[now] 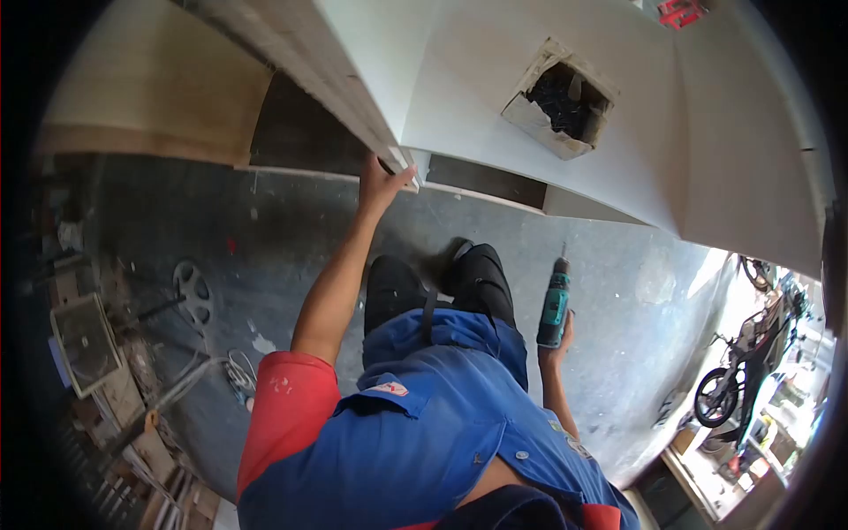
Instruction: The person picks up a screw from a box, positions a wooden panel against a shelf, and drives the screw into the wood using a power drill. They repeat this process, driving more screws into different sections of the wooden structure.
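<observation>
My left hand (pixel 384 185) reaches forward and is closed round the near end of an upright white panel (pixel 371 115), part of a cabinet-like frame. Its thumb lies on the edge of the panel, and some fingers are hidden behind it. Down at my right side, my right hand (pixel 558 343) grips a teal and black cordless drill (pixel 554 305). The drill's bit points forward, away from my body. Right of the panel, a torn cardboard box (pixel 555 137) full of small dark pieces, perhaps screws, sits on a white board (pixel 468 115).
A red tool (pixel 680 12) lies at the far top right. A brown wooden board (pixel 159 79) is at the left. On the floor (pixel 618 336) at left stand a wheel-like metal part (pixel 193 296) and a framed screen (pixel 86 344). A motorcycle (pixel 729 384) is at the right.
</observation>
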A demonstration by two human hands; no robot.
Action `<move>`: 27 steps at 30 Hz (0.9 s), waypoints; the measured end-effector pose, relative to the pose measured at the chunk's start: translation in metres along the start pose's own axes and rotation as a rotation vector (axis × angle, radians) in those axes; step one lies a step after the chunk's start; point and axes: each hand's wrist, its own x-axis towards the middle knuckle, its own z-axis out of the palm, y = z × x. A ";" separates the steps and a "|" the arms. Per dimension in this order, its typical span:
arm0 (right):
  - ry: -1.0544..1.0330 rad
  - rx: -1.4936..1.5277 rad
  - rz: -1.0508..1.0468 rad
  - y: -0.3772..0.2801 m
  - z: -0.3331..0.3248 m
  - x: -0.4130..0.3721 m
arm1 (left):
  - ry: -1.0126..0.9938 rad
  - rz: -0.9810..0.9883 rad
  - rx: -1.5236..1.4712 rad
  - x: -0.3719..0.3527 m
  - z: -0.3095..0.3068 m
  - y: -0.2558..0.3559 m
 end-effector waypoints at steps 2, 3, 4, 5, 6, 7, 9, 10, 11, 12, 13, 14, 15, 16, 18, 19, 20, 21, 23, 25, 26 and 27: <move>0.104 -0.019 0.052 0.030 0.026 0.001 | 0.015 0.080 -0.110 0.011 0.017 -0.024; 0.116 -0.086 0.054 0.059 0.039 -0.001 | -0.015 0.099 -0.101 0.015 0.023 -0.034; 0.152 -0.208 0.039 0.090 0.051 -0.007 | 0.021 0.125 -0.163 0.018 0.028 -0.045; 0.184 -0.334 0.026 0.107 0.063 -0.010 | 0.057 0.146 -0.228 0.022 0.035 -0.055; 0.206 -0.374 0.047 0.136 0.079 -0.012 | 0.107 0.231 -0.258 0.027 0.043 -0.065; 0.217 -0.371 0.068 0.166 0.095 -0.014 | 0.156 0.303 -0.187 0.026 0.046 -0.078; 0.321 -0.431 0.194 0.227 0.136 -0.014 | 0.245 0.396 -0.187 0.033 0.048 -0.078; 0.310 -0.418 0.267 0.251 0.154 -0.013 | 0.279 0.405 -0.254 0.035 0.053 -0.082; 0.315 -0.416 0.285 0.280 0.174 -0.011 | 0.327 0.435 -0.244 0.033 0.054 -0.071; 0.348 -0.408 0.265 0.311 0.192 -0.012 | 0.376 0.463 -0.234 0.031 0.056 -0.058; 0.380 -0.400 0.242 0.341 0.208 -0.014 | 0.380 0.467 -0.247 0.031 0.056 -0.058; 0.402 -0.369 0.213 0.370 0.224 -0.015 | 0.389 0.475 -0.262 0.031 0.057 -0.060; 0.423 -0.350 0.212 0.393 0.240 -0.015 | 0.413 0.526 -0.253 0.032 0.058 -0.057; 0.439 -0.327 0.231 0.413 0.257 -0.016 | 0.433 0.584 -0.245 0.033 0.061 -0.058; 0.455 -0.292 0.279 0.448 0.285 -0.018 | 0.453 0.643 -0.288 0.043 0.068 -0.069; 0.456 -0.278 0.311 0.461 0.295 -0.021 | 0.489 0.680 -0.335 0.046 0.068 -0.069; 0.439 -0.277 0.347 0.471 0.298 -0.026 | 0.446 0.662 -0.308 0.044 0.063 -0.070; 0.421 -0.283 0.380 0.479 0.301 -0.030 | 0.425 0.671 -0.305 0.048 0.059 -0.074; 0.378 -0.294 0.442 0.493 0.310 -0.038 | 0.258 0.709 -0.526 0.056 0.058 -0.078; 0.318 -0.297 0.498 0.506 0.319 -0.041 | 0.166 0.682 -0.589 0.055 0.063 -0.077; 0.283 -0.298 0.522 0.513 0.322 -0.042 | 0.205 0.666 -0.536 0.055 0.064 -0.077; 0.235 -0.299 0.547 0.519 0.326 -0.042 | 0.250 0.650 -0.480 0.054 0.064 -0.077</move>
